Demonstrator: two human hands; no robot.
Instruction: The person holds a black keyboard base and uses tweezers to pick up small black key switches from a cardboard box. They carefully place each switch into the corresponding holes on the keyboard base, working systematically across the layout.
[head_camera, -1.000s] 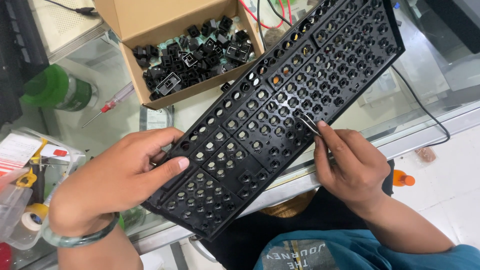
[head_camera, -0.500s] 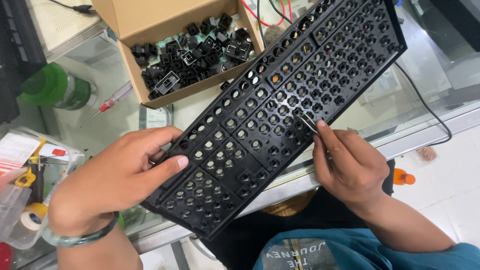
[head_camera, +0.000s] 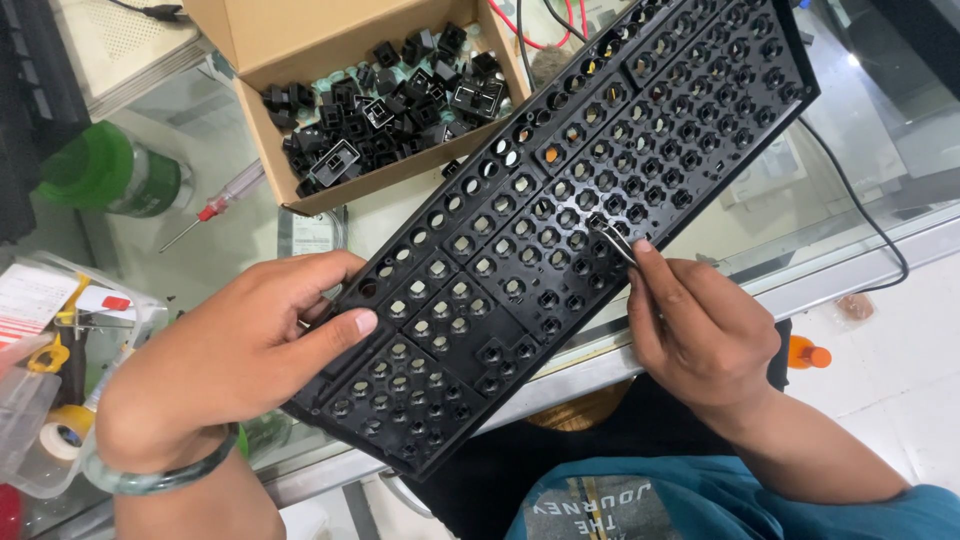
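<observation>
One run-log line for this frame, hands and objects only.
left hand: grips keyboard frame edge | right hand: holds tweezers at frame socket | cardboard box: black keycaps

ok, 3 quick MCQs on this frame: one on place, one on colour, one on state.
1. Where is the cardboard box?
A. behind the keyboard frame, on the glass counter
B. on the floor
C. in the left hand

2. What colour is the bottle at the left?
A. red
B. green
C. blue

3. What is the right hand doing?
A. resting flat and empty
B. holding the bottle
C. pinching tweezers against the frame

Answers:
1 A: the box sits past the keyboard frame on the counter.
2 B: its body is green.
3 C: the fingers grip the tweezers, tip at the frame, while the left hand holds the frame's edge.
</observation>
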